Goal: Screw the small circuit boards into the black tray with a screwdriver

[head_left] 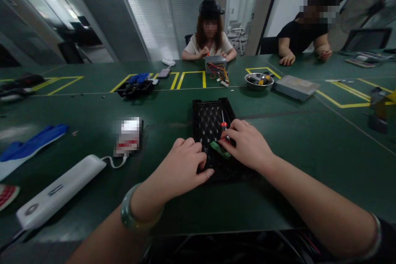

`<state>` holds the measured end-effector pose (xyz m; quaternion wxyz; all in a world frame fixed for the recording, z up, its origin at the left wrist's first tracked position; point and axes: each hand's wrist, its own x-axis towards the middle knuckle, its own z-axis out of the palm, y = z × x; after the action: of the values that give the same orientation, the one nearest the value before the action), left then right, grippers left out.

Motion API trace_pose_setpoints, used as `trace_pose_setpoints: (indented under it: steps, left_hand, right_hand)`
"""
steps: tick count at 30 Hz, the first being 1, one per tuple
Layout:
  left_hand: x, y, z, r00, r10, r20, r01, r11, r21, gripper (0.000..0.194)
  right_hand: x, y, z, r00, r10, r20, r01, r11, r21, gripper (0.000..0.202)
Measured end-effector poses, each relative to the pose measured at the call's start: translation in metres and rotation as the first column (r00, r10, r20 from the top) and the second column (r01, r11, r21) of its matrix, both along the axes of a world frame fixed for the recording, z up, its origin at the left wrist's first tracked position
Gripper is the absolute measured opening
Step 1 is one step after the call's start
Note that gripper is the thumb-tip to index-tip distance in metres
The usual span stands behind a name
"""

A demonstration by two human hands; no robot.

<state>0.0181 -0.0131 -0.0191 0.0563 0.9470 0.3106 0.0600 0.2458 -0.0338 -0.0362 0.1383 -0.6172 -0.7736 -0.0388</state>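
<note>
A black plastic tray [210, 121] with a patterned floor lies lengthwise in front of me. My left hand [185, 163] rests over its near left edge, fingers loosely bent and thumb stretched apart, with nothing visible between them. At the tray's right side, my right hand [247, 142] has its fingers closed round the handle of a small screwdriver [224, 124] with a red and black grip. The metal shaft points away from me. Just below those fingertips a small green piece [220, 149], like a circuit board, lies in the tray, partly covered by the hand.
On the left are a white power strip [62, 189], a plugged-in phone [129, 136] and a blue glove [34, 144]. Farther off stand a black parts box [134, 87], a metal bowl [259, 82] and a flat metal case [295, 86]. Two people sit across the table [161, 111].
</note>
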Motion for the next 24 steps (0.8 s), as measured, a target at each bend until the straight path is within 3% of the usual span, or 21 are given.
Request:
trace_pose_setpoints:
  steps: [4, 13, 20, 24]
  left_hand:
    - [0.001, -0.002, -0.005, 0.998, -0.038, -0.043, 0.037, 0.999, -0.007, 0.03]
    - [0.005, -0.002, -0.003, 0.998, -0.063, 0.021, 0.064, 0.997, -0.047, 0.024]
    - [0.002, 0.017, -0.015, 0.99, 0.106, 0.093, -0.105, 0.994, -0.019, 0.024]
    - [0.004, 0.021, -0.021, 0.987, 0.117, 0.106, -0.106, 0.989, -0.1, 0.018]
  right_hand:
    - [-0.014, -0.01, 0.002, 0.994, 0.079, 0.076, -0.076, 0.996, -0.041, 0.031]
    - [-0.025, -0.012, -0.006, 0.997, 0.047, 0.066, -0.04, 0.993, -0.11, 0.02]
    - [-0.016, -0.012, -0.001, 0.965, -0.072, -0.254, 0.021, 0.98, -0.198, 0.021]
    - [-0.003, -0.008, 0.001, 0.817, -0.143, -0.559, -0.051, 0.947, -0.318, 0.029]
